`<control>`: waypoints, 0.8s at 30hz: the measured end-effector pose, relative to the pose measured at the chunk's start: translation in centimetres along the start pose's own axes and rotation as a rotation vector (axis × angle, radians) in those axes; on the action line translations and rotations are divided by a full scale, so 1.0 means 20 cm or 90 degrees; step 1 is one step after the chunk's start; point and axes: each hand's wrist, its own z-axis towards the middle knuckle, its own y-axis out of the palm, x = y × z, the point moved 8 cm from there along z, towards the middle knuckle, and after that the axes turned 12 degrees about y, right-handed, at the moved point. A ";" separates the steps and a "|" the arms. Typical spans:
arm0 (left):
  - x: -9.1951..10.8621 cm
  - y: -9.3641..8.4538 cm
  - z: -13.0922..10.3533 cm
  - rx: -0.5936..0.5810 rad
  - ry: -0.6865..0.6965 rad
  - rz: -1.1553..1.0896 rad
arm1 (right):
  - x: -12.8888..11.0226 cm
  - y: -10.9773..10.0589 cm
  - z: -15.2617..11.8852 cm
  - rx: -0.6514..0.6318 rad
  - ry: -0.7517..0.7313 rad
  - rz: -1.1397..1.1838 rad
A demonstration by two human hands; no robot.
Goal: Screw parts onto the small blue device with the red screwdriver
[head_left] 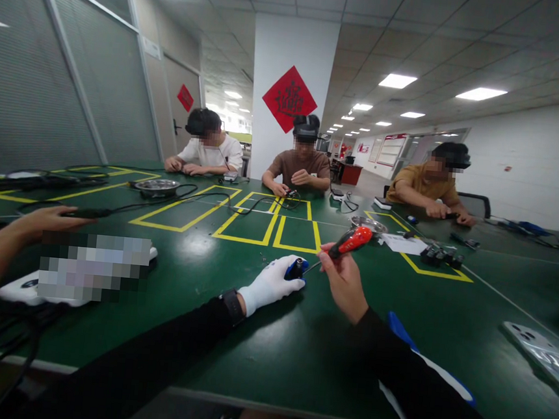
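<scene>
My left hand [269, 285], in a white glove with blue fingertips, is closed around a small dark part [298, 267] with a metallic top. It is low over the green table. My bare right hand [345, 282] grips a screwdriver [352, 242] by its red and black handle. The screwdriver's shaft slants down to the left, toward the dark part. Whether its tip touches the part I cannot tell. Some tiny pieces [264, 258] lie on the table just beyond my left hand.
A blue and white glove [434, 370] lies by my right forearm, with a phone [545, 356] farther right. Black parts [444, 256] stand near a paper sheet [406, 245] and metal bowl [369, 225]. At left, a co-worker's hand [43, 223] holds a cabled tool above a white device [21, 288]. Three people sit opposite.
</scene>
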 end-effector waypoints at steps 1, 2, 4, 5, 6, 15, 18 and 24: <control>0.00 0.00 0.00 -0.002 0.002 -0.003 | 0.00 0.01 0.00 -0.008 0.004 0.008; 0.00 0.00 0.00 0.000 0.008 -0.002 | 0.00 0.02 -0.01 -0.019 0.006 0.019; 0.00 -0.01 0.00 0.006 0.024 0.008 | -0.01 0.04 -0.02 -0.036 0.004 0.033; 0.00 -0.01 0.01 0.010 0.029 0.014 | -0.01 0.04 -0.03 -0.041 -0.001 0.032; 0.01 -0.02 0.01 0.013 0.032 0.020 | -0.02 0.05 -0.03 -0.045 -0.006 0.028; 0.01 -0.02 0.01 0.017 0.050 0.038 | -0.03 0.05 -0.05 -0.045 -0.023 0.012; 0.00 -0.01 0.01 0.017 0.055 0.031 | -0.03 0.05 -0.04 -0.048 -0.020 0.008; -0.02 -0.01 0.01 0.017 0.063 0.036 | -0.02 0.04 -0.04 -0.046 -0.018 0.020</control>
